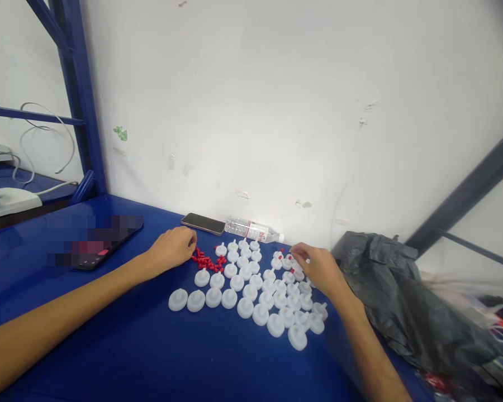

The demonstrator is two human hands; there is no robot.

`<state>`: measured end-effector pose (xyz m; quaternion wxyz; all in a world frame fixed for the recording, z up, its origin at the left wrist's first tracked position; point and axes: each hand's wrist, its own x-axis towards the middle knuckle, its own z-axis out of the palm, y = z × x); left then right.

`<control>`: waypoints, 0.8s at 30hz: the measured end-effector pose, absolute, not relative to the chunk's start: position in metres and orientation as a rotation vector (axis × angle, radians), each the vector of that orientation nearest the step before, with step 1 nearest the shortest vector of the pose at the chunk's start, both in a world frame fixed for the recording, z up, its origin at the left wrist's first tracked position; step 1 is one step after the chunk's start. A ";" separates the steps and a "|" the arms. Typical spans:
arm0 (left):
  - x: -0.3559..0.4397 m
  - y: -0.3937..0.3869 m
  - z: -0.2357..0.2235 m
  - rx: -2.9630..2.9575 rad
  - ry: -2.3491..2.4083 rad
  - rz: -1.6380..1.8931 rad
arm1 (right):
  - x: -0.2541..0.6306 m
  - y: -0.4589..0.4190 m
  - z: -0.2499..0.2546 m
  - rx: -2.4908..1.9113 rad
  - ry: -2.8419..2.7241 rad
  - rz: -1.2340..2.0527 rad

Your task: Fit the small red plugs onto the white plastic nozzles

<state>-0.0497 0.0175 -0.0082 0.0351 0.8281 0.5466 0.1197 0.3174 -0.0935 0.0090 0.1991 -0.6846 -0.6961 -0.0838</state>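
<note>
Dozens of white stemmed discs (245,307) on blue table (151,357), loose red caps (209,264) alongside. Left hand (176,247) at caps, right hand (319,268) over right-side discs; can't tell either grip. Risk: discs tipped by wrist brush, caps scattered by nudge.

smartphone (203,223) flat | plastic water bottle (257,231) on its side beside it | crumpled black plastic bag (385,296), right | blue metal frame (82,100), left

On the table (151,346), lower frame: discs (245,307), centre; caps (203,261), mostly left of the rear discs; phone (203,223), behind the caps; bottle (257,230), right of the phone, before the wall (251,111); device (113,247), left. Bag (381,279): lower right.
</note>
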 end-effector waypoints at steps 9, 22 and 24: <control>-0.047 0.016 -0.006 2.530 1.653 0.363 | 0.320 -0.093 0.007 -1.932 -1.954 -0.242; -0.049 0.018 -0.009 2.518 1.619 0.411 | 0.323 -0.093 0.008 -1.990 -1.937 -0.136; -0.048 0.018 -0.008 2.516 1.618 0.411 | 0.324 -0.091 0.005 -1.978 -1.948 -0.091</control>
